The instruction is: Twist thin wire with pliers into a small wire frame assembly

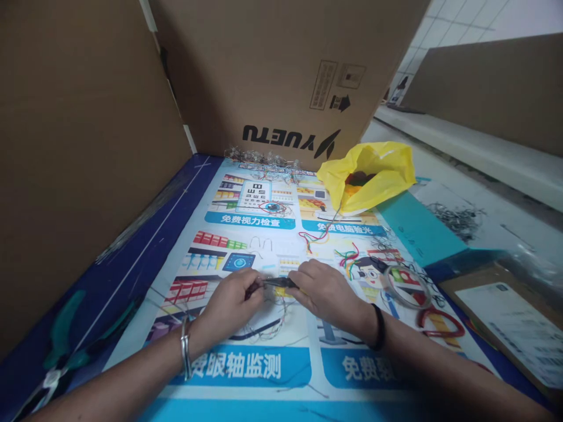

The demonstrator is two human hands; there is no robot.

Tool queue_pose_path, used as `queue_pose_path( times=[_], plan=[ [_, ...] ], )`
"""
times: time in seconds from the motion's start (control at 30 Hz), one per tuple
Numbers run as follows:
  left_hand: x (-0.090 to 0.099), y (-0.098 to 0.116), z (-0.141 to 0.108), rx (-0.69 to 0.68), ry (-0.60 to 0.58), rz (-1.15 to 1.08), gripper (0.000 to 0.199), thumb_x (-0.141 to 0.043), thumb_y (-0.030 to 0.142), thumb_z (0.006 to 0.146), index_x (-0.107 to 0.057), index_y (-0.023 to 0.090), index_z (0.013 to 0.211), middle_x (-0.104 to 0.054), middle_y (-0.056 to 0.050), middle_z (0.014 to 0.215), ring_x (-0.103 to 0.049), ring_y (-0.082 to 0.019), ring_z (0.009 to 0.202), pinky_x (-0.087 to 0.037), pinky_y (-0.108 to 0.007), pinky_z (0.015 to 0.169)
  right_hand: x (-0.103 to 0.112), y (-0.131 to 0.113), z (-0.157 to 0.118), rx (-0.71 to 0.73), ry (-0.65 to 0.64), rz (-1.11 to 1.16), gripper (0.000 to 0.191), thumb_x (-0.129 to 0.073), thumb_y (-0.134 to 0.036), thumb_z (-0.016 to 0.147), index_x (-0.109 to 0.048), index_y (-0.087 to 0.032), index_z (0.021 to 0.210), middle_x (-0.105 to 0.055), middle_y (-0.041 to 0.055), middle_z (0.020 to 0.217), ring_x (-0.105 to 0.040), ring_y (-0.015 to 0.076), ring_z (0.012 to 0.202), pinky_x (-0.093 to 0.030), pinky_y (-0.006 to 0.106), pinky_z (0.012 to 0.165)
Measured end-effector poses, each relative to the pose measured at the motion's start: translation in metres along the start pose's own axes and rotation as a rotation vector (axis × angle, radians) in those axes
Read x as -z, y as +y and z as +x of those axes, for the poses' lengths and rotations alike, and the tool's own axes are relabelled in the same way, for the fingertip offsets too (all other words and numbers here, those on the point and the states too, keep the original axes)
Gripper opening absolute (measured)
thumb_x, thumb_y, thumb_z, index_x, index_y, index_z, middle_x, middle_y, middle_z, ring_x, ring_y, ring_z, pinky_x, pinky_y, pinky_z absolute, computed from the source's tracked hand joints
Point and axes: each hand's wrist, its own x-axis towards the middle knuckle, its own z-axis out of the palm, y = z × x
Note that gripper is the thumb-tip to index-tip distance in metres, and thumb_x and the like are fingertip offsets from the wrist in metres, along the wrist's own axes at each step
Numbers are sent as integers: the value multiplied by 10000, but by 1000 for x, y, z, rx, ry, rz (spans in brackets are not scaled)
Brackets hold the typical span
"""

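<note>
Over the middle of the printed poster, my right hand [325,288] is closed around a pair of pliers [280,282]. Their dark jaws point left and reach my left hand [235,299]. The fingers of my left hand are pinched on a thin wire piece [271,302], whose fine strands hang in a loose loop below the jaws. Where exactly the jaws meet the wire is too small to make out. Two bent U-shaped wires [261,242] lie on the poster beyond my hands. Red, green and yellow threads [348,258] lie past my right hand.
Cardboard panels [272,70] stand at the back and left. A yellow bag [369,179] sits back right, near tangled wire pieces [264,161]. To the right are a clear tape-like roll [407,287] and a red handle [441,323]. Green-handled pliers [65,328] lie left.
</note>
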Motion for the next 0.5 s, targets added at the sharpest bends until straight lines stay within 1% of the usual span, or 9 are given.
queue_pose_path(
  times=[0.23, 0.4, 0.5],
  plan=[
    [0, 0, -1, 8, -9, -42, 109, -450, 124, 752, -547, 172, 750, -539, -6, 699, -490, -153, 668, -378, -258, 615, 1, 2, -7, -78, -19, 62, 207, -494, -345, 862, -571, -165, 929, -555, 75, 853, -469, 210, 838, -357, 326, 747],
    [1, 2, -1, 10, -11, -41, 112, -449, 134, 758, -552, 175, 739, -538, -3, 687, -486, -149, 659, -376, -255, 612, 5, 2, -22, -136, 55, 77, 213, -481, -338, 866, -565, -154, 933, -549, 84, 867, -461, 216, 844, -351, 338, 742],
    [1, 2, -1, 10, -10, -39, 110, -450, 141, 762, -551, 175, 734, -537, 0, 679, -487, -148, 655, -375, -253, 604, 6, -5, -27, -114, 89, 33, 206, -481, -334, 865, -564, -153, 921, -545, 85, 861, -454, 219, 835, -338, 340, 732]
  ],
)
